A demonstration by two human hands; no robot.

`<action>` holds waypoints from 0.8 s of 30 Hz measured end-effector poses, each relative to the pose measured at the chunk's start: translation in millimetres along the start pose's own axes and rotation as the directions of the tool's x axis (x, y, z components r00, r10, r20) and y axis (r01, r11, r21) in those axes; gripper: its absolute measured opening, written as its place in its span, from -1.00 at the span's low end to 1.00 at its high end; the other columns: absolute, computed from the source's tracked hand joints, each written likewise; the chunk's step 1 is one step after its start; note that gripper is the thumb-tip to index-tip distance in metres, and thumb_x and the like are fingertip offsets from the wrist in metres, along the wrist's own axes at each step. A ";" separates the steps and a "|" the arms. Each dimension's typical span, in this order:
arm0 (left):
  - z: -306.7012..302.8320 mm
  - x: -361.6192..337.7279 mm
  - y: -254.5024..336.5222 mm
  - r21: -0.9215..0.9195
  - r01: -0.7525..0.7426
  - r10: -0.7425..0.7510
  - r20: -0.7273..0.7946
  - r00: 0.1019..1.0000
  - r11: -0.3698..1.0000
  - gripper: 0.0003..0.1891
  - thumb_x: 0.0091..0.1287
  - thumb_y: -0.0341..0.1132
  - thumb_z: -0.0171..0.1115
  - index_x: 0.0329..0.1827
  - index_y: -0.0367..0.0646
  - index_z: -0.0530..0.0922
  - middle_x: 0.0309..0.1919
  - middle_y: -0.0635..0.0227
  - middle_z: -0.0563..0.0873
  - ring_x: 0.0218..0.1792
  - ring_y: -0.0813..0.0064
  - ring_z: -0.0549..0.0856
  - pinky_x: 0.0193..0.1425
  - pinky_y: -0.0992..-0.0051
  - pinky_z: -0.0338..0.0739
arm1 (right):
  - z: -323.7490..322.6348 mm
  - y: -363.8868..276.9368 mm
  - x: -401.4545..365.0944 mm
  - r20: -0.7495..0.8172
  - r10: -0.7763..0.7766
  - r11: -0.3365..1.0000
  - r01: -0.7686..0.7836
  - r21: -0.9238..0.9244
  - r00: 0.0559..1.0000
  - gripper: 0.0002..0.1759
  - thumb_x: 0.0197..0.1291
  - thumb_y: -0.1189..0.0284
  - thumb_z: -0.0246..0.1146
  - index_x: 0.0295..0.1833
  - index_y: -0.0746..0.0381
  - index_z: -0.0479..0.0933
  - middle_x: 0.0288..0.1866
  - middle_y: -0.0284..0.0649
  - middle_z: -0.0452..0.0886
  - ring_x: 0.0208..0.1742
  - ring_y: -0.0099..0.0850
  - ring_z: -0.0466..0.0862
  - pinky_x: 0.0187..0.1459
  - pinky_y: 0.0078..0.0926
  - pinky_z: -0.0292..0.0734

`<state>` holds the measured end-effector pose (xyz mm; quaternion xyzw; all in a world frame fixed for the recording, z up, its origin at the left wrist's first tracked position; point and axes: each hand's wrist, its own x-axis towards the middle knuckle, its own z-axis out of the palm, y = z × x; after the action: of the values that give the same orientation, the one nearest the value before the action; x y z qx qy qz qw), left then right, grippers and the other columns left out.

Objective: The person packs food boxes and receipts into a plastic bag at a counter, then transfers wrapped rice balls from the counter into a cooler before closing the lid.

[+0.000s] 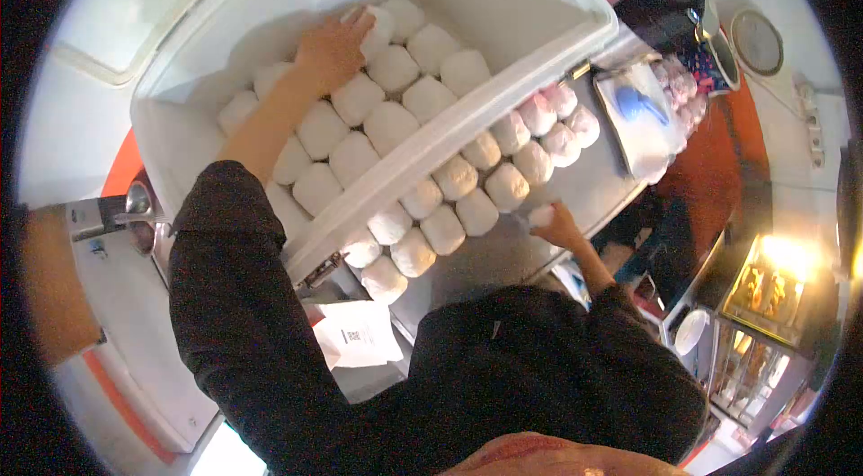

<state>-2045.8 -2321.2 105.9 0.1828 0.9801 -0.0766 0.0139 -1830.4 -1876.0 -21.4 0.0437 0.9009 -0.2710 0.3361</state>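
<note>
My left hand (333,52) reaches into a white chest-like box (530,13), its fingers curled over a white rounded lump (379,28) at the far side of the layer. Several similar lumps (393,70) sit packed close together around it. Lower right, my right hand (559,226) is closed around a small whitish thing (541,216), partly hidden by the fingers. Just left of that hand, two rows of wrapped-looking round lumps (475,211) line the grey counter (467,265) along the box's front wall. Their colour runs from white through cream to pinkish.
A tray (629,130) with a blue object (640,105) lies right of the rows, with more pinkish lumps (679,85) behind it. A white paper with a printed code (355,335) is below the box's near corner. A lit display case (769,287) stands far right.
</note>
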 end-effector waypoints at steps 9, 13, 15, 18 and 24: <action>45.9 13.1 -28.0 0.120 -0.031 0.039 -0.069 0.997 0.992 -0.54 0.46 -0.32 -0.21 0.42 -0.17 0.25 0.47 0.13 0.22 0.39 0.07 0.34 0.48 0.20 0.21 | -209.8 -306.0 -57.4 -0.235 -0.766 0.575 0.801 0.167 0.599 0.00 -0.20 0.03 0.39 0.33 0.39 0.28 0.23 0.00 0.50 0.25 -0.24 0.51 0.27 -0.31 0.37; 34.0 14.6 -13.4 0.041 -0.034 0.039 -0.133 0.990 0.999 -0.42 0.31 -0.22 0.13 0.42 0.04 0.26 0.44 0.23 0.28 0.14 0.28 0.60 0.13 0.20 0.48 | -195.8 -388.4 106.6 -0.041 -0.776 0.580 0.687 -0.438 0.629 -0.24 0.03 0.01 0.36 0.21 0.34 0.42 0.10 -0.06 0.56 0.11 -0.31 0.55 0.16 -0.39 0.40; 40.5 21.3 -18.8 0.068 -0.029 0.041 -0.184 0.982 0.997 -0.45 0.31 -0.22 0.11 0.40 0.05 0.29 0.37 0.23 0.39 0.09 0.29 0.62 0.11 0.21 0.47 | -171.4 -397.2 182.6 -0.023 -0.654 0.685 0.578 -0.444 0.756 -0.20 0.05 -0.03 0.32 0.25 0.33 0.38 0.16 -0.04 0.51 0.16 -0.27 0.49 0.20 -0.34 0.35; 31.8 18.6 -19.5 0.298 -0.027 0.053 -0.078 0.996 0.954 -0.48 0.30 -0.23 0.10 0.37 0.03 0.33 0.21 0.25 0.55 0.01 0.29 0.67 0.08 0.26 0.46 | -139.4 -392.3 256.0 -0.082 -0.449 0.858 0.404 -0.319 0.890 -0.15 0.07 -0.08 0.25 0.30 0.33 0.32 0.24 -0.01 0.43 0.24 -0.20 0.42 0.27 -0.27 0.26; 8.0 10.7 -17.4 0.059 0.103 -0.103 -0.004 0.995 0.993 -0.45 0.26 -0.28 0.12 0.36 -0.07 0.33 0.21 0.22 0.54 -0.02 0.28 0.67 0.05 0.30 0.46 | -93.3 -383.1 326.3 -0.236 -0.192 0.981 0.188 -0.040 0.953 -0.05 0.13 -0.19 0.11 0.41 0.32 0.20 0.40 0.05 0.27 0.41 -0.07 0.26 0.40 -0.12 0.09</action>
<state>-2062.0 -2334.7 99.9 0.1324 0.9855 -0.1060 0.0043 -2235.9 -2186.8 7.6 -0.0134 0.9371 -0.2873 0.1980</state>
